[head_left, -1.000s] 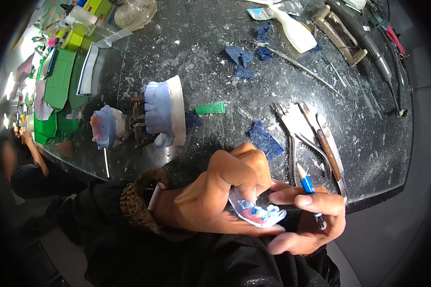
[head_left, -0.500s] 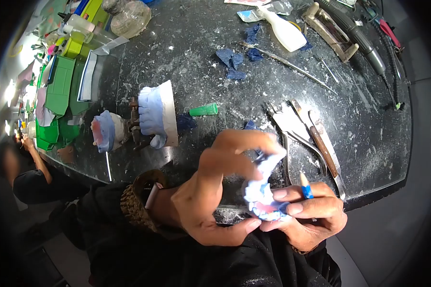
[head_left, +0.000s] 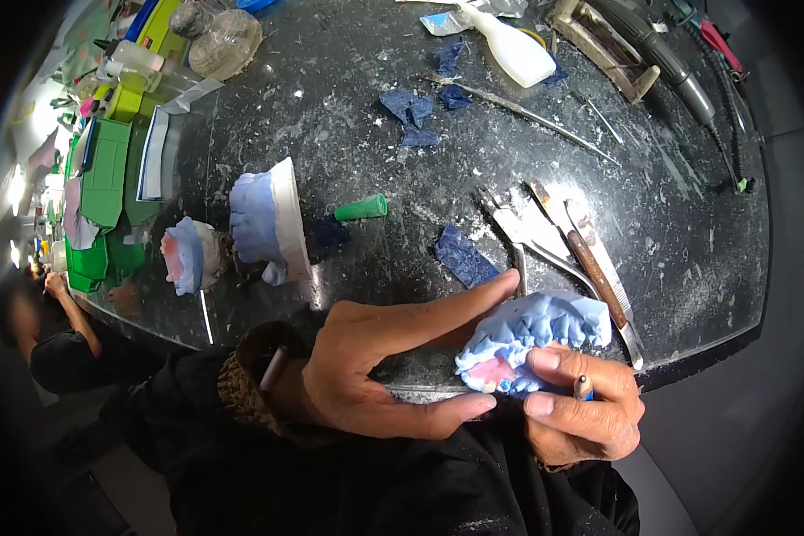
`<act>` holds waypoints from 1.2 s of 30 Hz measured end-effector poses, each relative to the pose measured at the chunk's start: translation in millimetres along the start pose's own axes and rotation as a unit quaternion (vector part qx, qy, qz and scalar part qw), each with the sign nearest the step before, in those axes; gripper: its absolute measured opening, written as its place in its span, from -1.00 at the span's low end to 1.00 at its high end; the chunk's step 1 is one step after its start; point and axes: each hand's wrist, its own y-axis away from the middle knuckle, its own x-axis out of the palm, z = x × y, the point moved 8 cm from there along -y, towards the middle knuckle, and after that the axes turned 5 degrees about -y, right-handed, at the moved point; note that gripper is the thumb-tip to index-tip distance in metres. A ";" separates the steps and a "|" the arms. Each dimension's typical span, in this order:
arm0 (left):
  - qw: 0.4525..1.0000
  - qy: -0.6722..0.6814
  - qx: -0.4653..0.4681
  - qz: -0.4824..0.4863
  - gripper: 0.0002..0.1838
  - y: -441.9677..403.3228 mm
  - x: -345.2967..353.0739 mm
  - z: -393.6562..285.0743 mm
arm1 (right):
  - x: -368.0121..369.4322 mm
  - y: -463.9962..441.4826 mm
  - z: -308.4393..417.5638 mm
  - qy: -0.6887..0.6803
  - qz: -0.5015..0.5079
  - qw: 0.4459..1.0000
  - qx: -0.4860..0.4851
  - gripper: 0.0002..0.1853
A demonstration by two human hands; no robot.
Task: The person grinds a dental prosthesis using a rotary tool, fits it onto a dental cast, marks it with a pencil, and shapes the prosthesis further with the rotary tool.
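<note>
My right hand grips a blue dental cast with a pink patch and small blue marks near its lower left edge. Between the fingers of the same hand a blue pencil points its tip toward the camera. My left hand is beside the cast's left side, thumb and index finger spread wide with nothing between them. Further left on the bench stand a larger blue and white cast and a smaller cast with a pink part.
Pliers and a brown-handled knife lie beyond my right hand. A green cone, dark blue paper pieces, a white bottle and a thin metal tool are on the bench. Another person's arm shows at far left.
The held cast has turned and now shows its row of teeth, with my right hand gripping it. My left hand has opened and moved off it. The view has shifted slightly.
</note>
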 end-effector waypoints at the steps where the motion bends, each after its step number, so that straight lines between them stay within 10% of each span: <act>1: 1.000 -0.009 -0.004 0.001 -0.27 0.0 -0.6 0.1 | 0.2 -0.7 -0.7 -0.005 0.002 1.000 0.004 -0.75; 36: 0.995 0.094 -0.013 -0.030 -0.39 4.6 0.4 10.8 | 12.1 -2.6 -30.6 -0.063 -0.039 0.987 0.140 -0.61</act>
